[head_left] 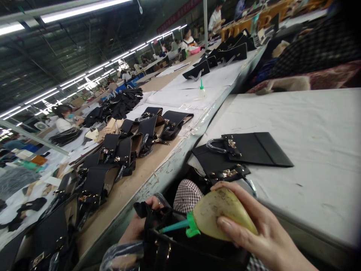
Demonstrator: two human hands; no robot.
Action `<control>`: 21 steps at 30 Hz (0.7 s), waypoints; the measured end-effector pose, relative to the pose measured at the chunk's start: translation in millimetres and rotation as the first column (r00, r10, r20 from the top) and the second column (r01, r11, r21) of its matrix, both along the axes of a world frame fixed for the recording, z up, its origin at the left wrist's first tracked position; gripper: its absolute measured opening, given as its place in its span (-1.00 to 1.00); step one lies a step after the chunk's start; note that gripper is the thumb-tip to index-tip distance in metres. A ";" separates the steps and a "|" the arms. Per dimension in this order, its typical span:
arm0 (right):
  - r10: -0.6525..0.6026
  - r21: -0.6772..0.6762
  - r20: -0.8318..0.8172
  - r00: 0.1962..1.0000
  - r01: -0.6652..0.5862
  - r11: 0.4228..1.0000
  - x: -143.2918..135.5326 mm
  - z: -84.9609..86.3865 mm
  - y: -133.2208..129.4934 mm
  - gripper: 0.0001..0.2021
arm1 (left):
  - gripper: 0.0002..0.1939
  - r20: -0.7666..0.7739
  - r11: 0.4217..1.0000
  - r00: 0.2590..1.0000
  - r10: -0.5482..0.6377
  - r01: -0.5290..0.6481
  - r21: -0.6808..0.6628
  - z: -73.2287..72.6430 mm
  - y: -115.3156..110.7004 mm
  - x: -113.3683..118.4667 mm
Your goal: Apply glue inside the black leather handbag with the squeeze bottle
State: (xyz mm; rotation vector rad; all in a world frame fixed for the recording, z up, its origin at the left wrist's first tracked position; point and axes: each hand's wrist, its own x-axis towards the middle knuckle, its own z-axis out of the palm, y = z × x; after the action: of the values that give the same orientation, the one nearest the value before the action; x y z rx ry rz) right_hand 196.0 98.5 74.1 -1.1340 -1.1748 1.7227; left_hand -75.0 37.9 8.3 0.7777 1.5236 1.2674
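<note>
My right hand is closed around a yellowish glue bottle with a green cap and a long thin nozzle. The bottle is tilted, its nozzle pointing left, and the tip meets the upper edge of a black handbag in front of me. My left hand grips that bag's far left edge, its fingers partly hidden behind the black material. Clear plastic wrap covers a handle at the bag's lower left. Whether glue is coming out cannot be seen.
Several black handbags stand in rows on the left table. On the white table at right lie flat black bag pieces with handles. Another green-tipped bottle stands farther back. A co-worker sits across the left table.
</note>
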 end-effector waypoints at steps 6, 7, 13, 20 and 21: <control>0.026 0.002 -0.053 0.998 -0.025 1.000 -10.4 2.4 -1.1 -0.46 | -0.34 0.101 0.999 0.994 -0.034 0.036 -0.017 0.2 0.0 0.0; 0.026 0.005 -0.056 0.998 -0.026 1.000 -10.8 2.3 -0.4 -0.47 | -0.34 0.106 0.999 0.994 -0.036 0.038 -0.017 0.4 -0.4 0.3; 0.003 -0.014 0.016 1.000 -0.003 1.000 1.2 -2.6 6.1 -0.41 | -0.36 0.118 0.999 0.992 -0.048 0.049 -0.013 2.6 -1.4 -0.3; -0.074 0.031 0.081 0.994 0.072 0.997 15.6 -10.7 7.5 -0.37 | -0.44 0.068 1.000 0.997 -0.025 0.026 -0.015 2.5 -0.1 2.4; -0.080 0.028 0.084 0.993 0.078 0.997 15.9 -11.1 6.5 -0.36 | -0.42 0.026 1.000 1.000 -0.010 0.010 -0.015 2.1 0.2 3.8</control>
State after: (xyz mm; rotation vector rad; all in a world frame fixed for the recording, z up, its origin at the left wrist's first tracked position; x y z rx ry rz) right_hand 211.9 105.0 63.0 -1.2331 -1.1835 1.6101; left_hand -71.2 38.1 10.4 0.7556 1.5051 1.2531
